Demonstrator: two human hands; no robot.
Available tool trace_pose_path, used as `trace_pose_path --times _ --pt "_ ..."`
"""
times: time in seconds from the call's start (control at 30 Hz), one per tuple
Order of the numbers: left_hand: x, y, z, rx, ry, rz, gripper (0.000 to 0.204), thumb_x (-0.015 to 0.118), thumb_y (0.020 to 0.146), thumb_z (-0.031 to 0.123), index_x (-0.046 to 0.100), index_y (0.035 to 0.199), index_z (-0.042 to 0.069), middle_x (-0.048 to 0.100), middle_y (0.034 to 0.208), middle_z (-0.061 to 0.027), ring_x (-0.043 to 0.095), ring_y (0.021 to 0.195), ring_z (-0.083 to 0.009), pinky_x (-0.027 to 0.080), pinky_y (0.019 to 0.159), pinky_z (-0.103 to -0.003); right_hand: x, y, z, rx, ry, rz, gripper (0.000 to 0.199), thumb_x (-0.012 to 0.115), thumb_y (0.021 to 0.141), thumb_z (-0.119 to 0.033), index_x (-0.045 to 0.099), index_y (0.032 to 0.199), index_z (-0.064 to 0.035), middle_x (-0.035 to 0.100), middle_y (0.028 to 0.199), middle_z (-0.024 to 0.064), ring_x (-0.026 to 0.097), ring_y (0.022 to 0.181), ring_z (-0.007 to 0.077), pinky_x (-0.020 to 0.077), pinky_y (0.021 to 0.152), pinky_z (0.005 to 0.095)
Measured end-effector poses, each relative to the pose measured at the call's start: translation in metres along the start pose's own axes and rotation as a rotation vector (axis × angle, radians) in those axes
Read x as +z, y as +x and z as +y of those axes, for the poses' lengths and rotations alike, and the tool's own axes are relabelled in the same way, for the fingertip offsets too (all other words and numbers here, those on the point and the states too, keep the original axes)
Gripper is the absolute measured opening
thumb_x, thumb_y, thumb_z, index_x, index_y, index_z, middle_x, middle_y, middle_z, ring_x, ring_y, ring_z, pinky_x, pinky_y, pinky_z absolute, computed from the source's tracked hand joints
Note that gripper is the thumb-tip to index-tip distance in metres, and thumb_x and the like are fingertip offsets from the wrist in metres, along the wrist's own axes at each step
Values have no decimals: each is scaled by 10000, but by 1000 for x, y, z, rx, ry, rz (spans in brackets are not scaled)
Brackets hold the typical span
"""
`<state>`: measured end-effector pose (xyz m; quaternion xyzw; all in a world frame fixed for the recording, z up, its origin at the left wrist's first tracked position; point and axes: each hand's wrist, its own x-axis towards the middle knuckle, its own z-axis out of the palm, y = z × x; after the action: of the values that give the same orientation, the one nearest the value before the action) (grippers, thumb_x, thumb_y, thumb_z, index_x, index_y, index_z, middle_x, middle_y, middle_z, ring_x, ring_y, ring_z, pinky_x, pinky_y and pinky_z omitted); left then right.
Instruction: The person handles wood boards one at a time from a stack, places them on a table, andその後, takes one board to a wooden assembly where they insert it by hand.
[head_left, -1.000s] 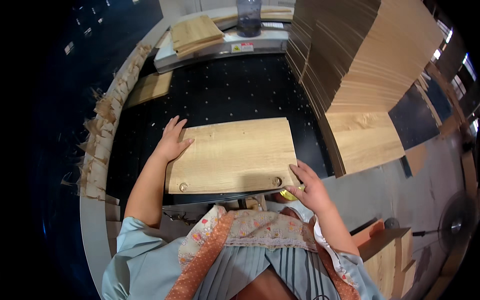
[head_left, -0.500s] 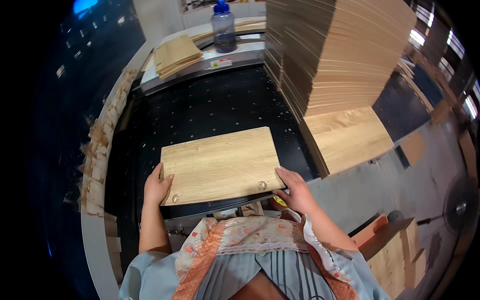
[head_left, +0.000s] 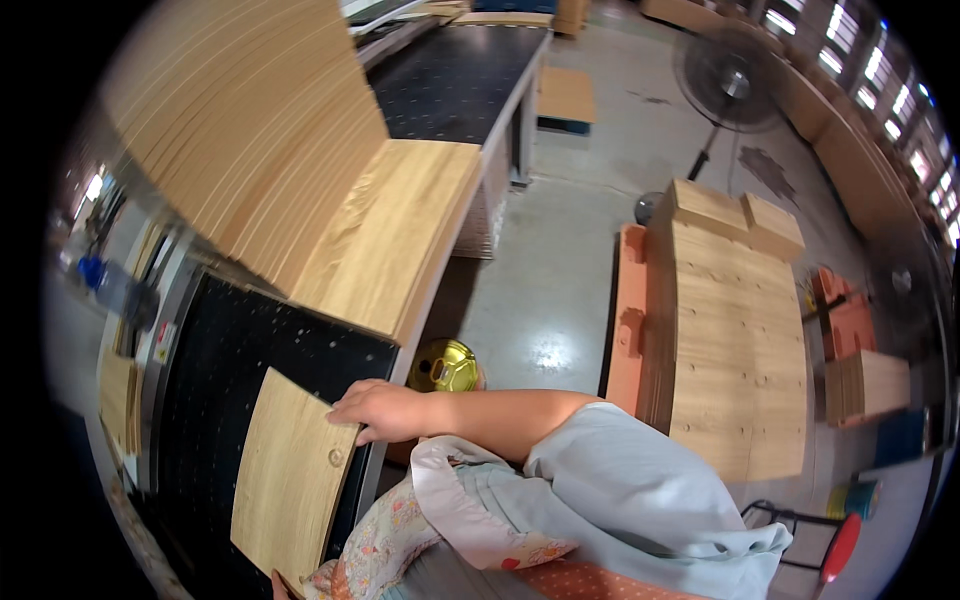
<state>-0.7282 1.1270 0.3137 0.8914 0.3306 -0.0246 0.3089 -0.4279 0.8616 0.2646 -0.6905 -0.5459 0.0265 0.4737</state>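
A rectangular wood-grain board [head_left: 295,480] with a small round hole near a corner lies on the black perforated worktable [head_left: 215,350], at lower left. My right hand [head_left: 385,410] grips its far right corner, thumb at the edge and fingers bent over the top. At the board's other end, near the bottom of the view, only a bit of my left hand [head_left: 279,584] shows against the edge; the rest of it is out of sight.
Beyond the board rises a tall stack of boards [head_left: 240,130] with a wood-grain board [head_left: 400,230] beside it. A yellow metal can [head_left: 445,366] stands below the table edge. To the right are a pallet of stacked boards [head_left: 735,330], a standing fan [head_left: 735,85] and a red stool [head_left: 840,548].
The view has swung to the right, bringing in the floor, pallet and fan. The board still lies on the table with my right hand at its corner; my left hand is now mostly out of view.
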Motion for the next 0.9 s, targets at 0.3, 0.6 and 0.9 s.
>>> trace_pose_path --times 0.3,0.6,0.9 --pt "45 36 2 70 -63 183 801 696 715 104 271 1385 -12 358 1359 -262 361 1258 -292 293 1036 -320 11 -2 5 11 -16 92 466 732 658 -188 615 1097 -89 633 1008 59 523 980 263 376 891 384" --pt "56 49 -5 39 -57 262 770 687 724 88 290 1376 -11 372 1352 -248 373 1248 -283 295 1034 -319 15 3 2 -53 -306 -52 478 625 759 -250 535 1174 -32 588 1076 115 531 963 258 400 818 369" --pt "62 57 -6 -9 -32 316 739 678 732 71 309 1367 -9 387 1345 -234 385 1238 -273 297 1031 -317 20 -3 23 -229 -185 120 470 614 762 -282 546 1146 -19 574 1048 145 522 919 253 397 808 373"
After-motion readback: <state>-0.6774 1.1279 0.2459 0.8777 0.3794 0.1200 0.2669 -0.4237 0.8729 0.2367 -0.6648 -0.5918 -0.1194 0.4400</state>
